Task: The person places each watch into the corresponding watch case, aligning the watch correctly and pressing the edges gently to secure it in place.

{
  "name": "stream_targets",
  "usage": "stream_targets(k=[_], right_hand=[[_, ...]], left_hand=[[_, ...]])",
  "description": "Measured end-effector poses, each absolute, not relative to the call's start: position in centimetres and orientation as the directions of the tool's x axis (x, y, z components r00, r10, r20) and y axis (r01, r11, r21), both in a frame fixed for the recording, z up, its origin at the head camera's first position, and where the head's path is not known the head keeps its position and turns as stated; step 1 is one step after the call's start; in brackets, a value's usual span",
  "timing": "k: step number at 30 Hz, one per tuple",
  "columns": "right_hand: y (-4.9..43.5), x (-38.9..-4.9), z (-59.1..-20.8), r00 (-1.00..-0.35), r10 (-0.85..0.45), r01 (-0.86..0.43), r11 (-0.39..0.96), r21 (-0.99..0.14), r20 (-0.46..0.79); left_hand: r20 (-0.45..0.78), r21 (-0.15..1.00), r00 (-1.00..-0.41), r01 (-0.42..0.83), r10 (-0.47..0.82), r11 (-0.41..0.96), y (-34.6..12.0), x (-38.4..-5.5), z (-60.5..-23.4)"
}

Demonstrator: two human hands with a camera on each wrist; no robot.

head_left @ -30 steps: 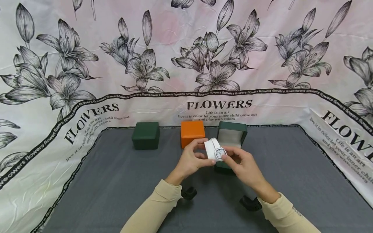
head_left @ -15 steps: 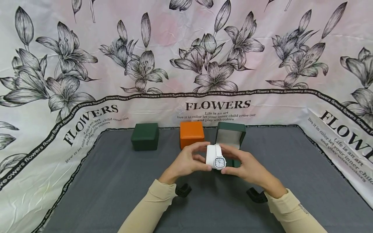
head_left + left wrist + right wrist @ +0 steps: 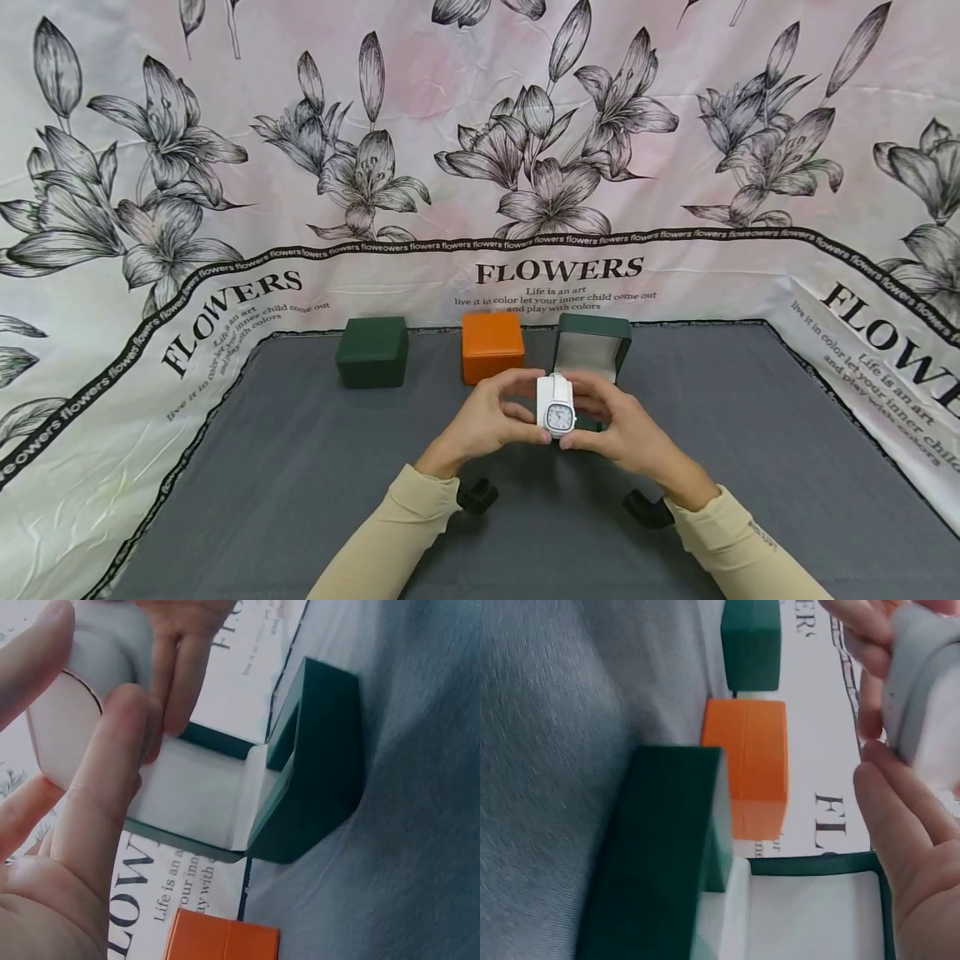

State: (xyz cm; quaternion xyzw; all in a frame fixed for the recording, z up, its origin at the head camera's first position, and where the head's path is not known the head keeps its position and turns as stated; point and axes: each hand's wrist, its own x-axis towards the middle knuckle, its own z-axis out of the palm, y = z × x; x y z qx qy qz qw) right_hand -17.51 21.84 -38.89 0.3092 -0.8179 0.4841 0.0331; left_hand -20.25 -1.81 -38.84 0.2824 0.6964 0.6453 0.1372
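Note:
A white wristwatch [image 3: 559, 415] with a squarish dial is strapped round a white watch cushion [image 3: 60, 731], raised between both hands. My left hand [image 3: 489, 418] grips it from the left, thumb at its lower front and fingers at its side. Opposite, my right hand [image 3: 626, 425] holds the right side, its thumb near the dial's lower edge. Just behind the hands stands an open green watch box [image 3: 594, 350] with a pale lining. Its base is largely hidden by the right hand in the head view. In the right wrist view the cushion [image 3: 922, 697] is blurred.
A closed orange box [image 3: 492, 346] stands just left of the open one. Further left is a closed dark green box [image 3: 372, 352]. Grey cloth [image 3: 285, 467] covers the table, and a flower-printed sheet [image 3: 405, 283] rises behind it.
The watch on its cushion has been lowered slightly and turned from tilted to nearly upright, dial toward me. My right fingers have shifted off the dial to the cushion's side. The boxes stay put.

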Motion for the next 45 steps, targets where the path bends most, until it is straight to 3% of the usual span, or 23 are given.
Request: stream_targets(k=[11, 18, 29, 37, 45], right_hand=[[20.8, -16.2, -36.8, -0.763, -0.481, -0.635, 0.429, -0.643, 0.432], [21.3, -17.2, -38.7, -0.763, -0.48, -0.64, 0.465, -0.612, 0.434], [21.1, -17.1, -39.2, -0.584, -0.545, -0.808, 0.459, -0.369, 0.601], [20.8, -17.2, -39.3, -0.532, -0.54, -0.835, 0.463, -0.297, 0.652], [20.7, -17.2, -39.3, -0.54, -0.522, -0.825, 0.483, -0.293, 0.66]], left_hand=[[0.174, 0.965, -0.782, 0.256, 0.599, 0.054, -1.8, -20.1, -38.8], [0.156, 0.962, -0.792, 0.257, 0.59, 0.092, -1.7, -20.1, -38.8], [0.138, 0.956, -0.819, 0.258, 0.557, 0.141, -1.9, -20.2, -39.4], [0.142, 0.955, -0.817, 0.261, 0.559, 0.139, -1.7, -20.2, -39.4], [0.144, 0.951, -0.813, 0.271, 0.565, 0.148, -1.5, -20.1, -39.4]])
